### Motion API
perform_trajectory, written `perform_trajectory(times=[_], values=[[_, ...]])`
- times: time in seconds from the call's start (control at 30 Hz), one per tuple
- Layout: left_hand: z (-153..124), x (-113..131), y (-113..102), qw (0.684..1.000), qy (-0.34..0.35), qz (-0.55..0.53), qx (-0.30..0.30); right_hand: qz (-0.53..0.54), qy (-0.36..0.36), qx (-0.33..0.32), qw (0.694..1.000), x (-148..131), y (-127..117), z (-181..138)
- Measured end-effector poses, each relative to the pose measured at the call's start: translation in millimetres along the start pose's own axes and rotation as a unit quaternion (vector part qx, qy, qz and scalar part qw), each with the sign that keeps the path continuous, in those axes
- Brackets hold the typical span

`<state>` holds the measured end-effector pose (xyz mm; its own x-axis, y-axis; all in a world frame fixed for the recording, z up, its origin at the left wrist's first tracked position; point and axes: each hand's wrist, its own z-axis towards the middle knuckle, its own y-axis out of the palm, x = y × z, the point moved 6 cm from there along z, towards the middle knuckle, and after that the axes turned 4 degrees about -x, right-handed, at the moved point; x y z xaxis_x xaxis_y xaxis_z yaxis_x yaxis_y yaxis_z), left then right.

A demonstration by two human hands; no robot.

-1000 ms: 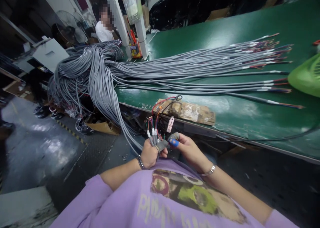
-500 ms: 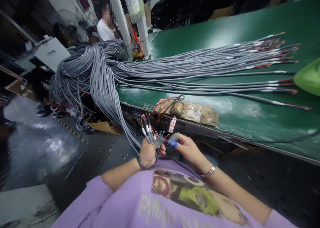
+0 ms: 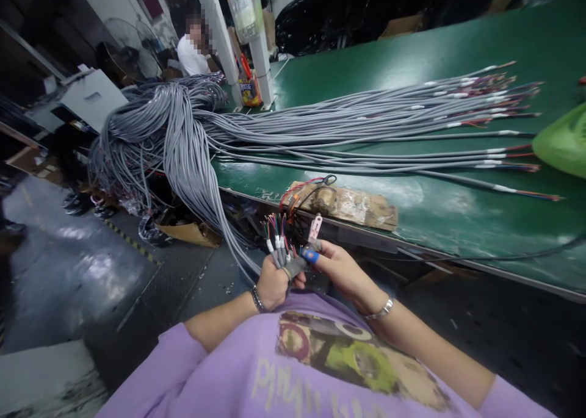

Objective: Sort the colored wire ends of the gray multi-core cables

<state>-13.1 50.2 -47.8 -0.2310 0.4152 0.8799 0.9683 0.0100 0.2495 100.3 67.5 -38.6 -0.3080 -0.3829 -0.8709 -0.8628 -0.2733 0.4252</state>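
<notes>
My left hand (image 3: 273, 285) is closed round a bundle of grey cables (image 3: 247, 262) near their ends. Above the fist, white-banded cable ends (image 3: 277, 242) fan out into thin coloured wires (image 3: 275, 224). A grey wrapping (image 3: 295, 268) covers the left thumb, which lies across the bundle. My right hand (image 3: 336, 265) is beside it, with thumb and forefinger pinched together at the wire ends of one cable, near the left thumb. Blue tape (image 3: 311, 255) is on the right thumb and a grey cover on the forefinger. The fingertips partly hide those wires.
Many grey cables (image 3: 320, 122) lie along the green table (image 3: 458, 210), heaped over its left end. At the front edge are a taped cardboard piece (image 3: 361, 207), red and black leads, and a pink tag (image 3: 315, 227). A green bag (image 3: 563, 142) is at right; a person (image 3: 192, 55) is behind.
The fanned cable ends have shifted slightly right and stand more upright. My left thumb now lies further across the bundle, and my right fingertips have come closer to it.
</notes>
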Motion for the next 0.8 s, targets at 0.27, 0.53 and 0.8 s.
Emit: perform_trajectory(times=[0.27, 0.53, 0.8], values=[[-1, -2, -2, 1.0, 0.0, 0.003, 0.014, -0.018, -0.031, 0.05, 0.998, 1, -6, -3], [-4, 7, 0, 0.999, -0.007, -0.026, 0.021, 0.068, -0.019, 0.047, 0.996, 14, -8, -4], [-1, 16, 10, 0.998, -0.016, -0.045, -0.041, 0.13, -0.01, 0.012, 0.991, 6, -22, 16]])
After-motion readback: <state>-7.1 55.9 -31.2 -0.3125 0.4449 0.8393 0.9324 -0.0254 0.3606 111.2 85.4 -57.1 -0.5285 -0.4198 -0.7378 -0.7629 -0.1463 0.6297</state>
